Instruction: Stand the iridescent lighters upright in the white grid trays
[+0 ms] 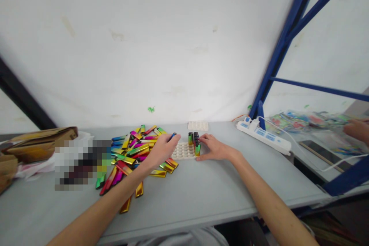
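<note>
Closed around a shiny lighter, my left hand (163,149) hovers over the left end of a white tray with round holes (183,150). Only the dark blue end of that lighter (172,136) shows above the fingers. Several lighters (197,147) stand upright in the tray's right part, green and gold with black tops. Around the right end of the tray, my right hand (215,148) has its thumb at the near corner and its fingers beside the standing lighters. To the left lies a loose pile of metallic-coloured lighters (138,149), partly behind my left forearm.
A second white tray (198,125) lies near the wall. At the right are a power strip (263,135) with cables, a blue frame post (276,57), a phone (323,153), plastic bags and another person's hand (357,130). Cardboard (43,144) lies at the left.
</note>
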A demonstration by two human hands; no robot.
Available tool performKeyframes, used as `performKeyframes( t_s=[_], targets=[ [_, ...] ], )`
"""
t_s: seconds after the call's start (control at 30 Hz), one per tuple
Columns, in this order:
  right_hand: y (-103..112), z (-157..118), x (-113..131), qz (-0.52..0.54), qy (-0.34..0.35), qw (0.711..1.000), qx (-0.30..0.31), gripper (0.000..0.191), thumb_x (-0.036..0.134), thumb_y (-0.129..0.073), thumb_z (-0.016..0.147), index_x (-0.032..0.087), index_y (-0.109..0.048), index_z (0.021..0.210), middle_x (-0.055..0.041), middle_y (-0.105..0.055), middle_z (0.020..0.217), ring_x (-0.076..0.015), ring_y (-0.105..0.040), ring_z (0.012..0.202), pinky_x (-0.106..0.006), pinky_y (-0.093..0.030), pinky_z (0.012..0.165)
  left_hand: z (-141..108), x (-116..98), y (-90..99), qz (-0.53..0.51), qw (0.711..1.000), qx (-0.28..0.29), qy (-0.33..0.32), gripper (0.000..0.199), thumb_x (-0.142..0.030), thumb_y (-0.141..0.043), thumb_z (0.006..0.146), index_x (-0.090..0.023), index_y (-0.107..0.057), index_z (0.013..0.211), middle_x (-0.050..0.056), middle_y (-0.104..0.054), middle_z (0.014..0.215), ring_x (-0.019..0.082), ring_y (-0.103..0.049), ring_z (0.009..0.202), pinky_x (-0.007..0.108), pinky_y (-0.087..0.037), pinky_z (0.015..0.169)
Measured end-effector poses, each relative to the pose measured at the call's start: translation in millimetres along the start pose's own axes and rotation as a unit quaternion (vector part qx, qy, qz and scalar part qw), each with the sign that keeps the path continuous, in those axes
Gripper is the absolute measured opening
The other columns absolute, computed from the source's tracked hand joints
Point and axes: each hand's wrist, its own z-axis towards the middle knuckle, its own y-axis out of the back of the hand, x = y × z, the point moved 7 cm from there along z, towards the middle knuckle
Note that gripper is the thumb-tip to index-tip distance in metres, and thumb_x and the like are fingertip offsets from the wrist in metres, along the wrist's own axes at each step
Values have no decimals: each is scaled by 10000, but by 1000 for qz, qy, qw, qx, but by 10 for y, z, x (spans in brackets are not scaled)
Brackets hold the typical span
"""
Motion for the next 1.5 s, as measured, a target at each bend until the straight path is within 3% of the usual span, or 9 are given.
performKeyframes(
  t_s=[0.23, 0.4, 0.5, 0.73, 0.83, 0.93, 1.17, 1.33, 1.5],
  targets=[
    [4, -4, 1, 4, -11, 1000, 1, 752, 600, -820, 729, 150, -610, 1293, -146, -585, 1244, -309, -543, 1143, -463, -441, 1042, -28, -73, 37, 62, 997, -19, -33, 386, -503, -502, 825, -227, -365, 592, -70, -307, 507, 86, -286, 438, 228, -217, 412],
    [18, -3, 40, 0, -6, 1000, 7, 754, 583, -827, 729, 144, -604, 1300, -142, -590, 1242, -310, -532, 1150, -464, -436, 1048, -73, -67, -73, -10, 998, 58, 9, 460, -599, -502, 862, -219, -414, 618, -60, -391, 511, 101, -393, 407, 240, -332, 399],
    [24, 0, 48, -3, -3, 1000, 7, 760, 585, -824, 733, 141, -600, 1307, -144, -589, 1245, -312, -528, 1155, -465, -434, 1050, -48, -87, -85, -17, 997, 69, -2, 448, -582, -568, 847, -201, -445, 647, -38, -469, 573, 108, -491, 483, 234, -406, 462],
    [31, -3, 55, -4, -3, 1000, 2, 748, 592, -824, 728, 157, -604, 1295, -132, -591, 1226, -306, -534, 1141, -455, -445, 1036, -8, -31, -105, -137, 988, 55, 50, 370, -581, -584, 863, -258, -413, 923, -114, -416, 649, 47, -220, 379, 177, -257, 357],
    [33, -5, 60, -4, -2, 1000, 2, 737, 593, -823, 730, 160, -607, 1285, -133, -591, 1225, -309, -531, 1142, -461, -446, 1034, -3, -181, -108, -71, 995, 66, -11, 381, -604, -525, 898, -227, -476, 862, -64, -495, 705, 74, -389, 446, 221, -411, 432],
    [34, -5, 62, -5, -2, 1000, 3, 741, 595, -817, 737, 154, -602, 1292, -139, -585, 1240, -313, -523, 1160, -465, -439, 1045, 50, -383, -87, 55, 990, 52, -116, 399, -555, -534, 914, -184, -615, 791, 25, -633, 806, 159, -599, 731, 264, -519, 668],
    [25, -3, 52, -16, 2, 1000, 7, 719, 607, -801, 750, 152, -612, 1275, -139, -589, 1211, -313, -532, 1114, -471, -446, 1019, 253, -377, -214, 156, 964, 80, -202, 274, -413, -675, 857, -185, -772, 973, 90, -761, 1004, 227, -696, 869, 308, -564, 775],
    [17, -2, 37, -11, 12, 1000, -3, 708, 609, -799, 750, 165, -614, 1269, -129, -592, 1190, -308, -530, 1095, -475, -442, 1008, 275, -223, -324, 200, 946, 108, -232, 212, -352, -660, 872, -205, -780, 968, 92, -776, 979, 237, -710, 861, 327, -552, 815],
    [17, 1, 41, -13, 8, 1000, 1, 739, 603, -808, 743, 154, -598, 1292, -135, -584, 1202, -313, -528, 1108, -471, -441, 1013, 316, -269, -363, 270, 914, 151, -263, 189, -325, -624, 908, -215, -778, 918, 78, -767, 860, 230, -683, 784, 279, -474, 750]
  ],
)
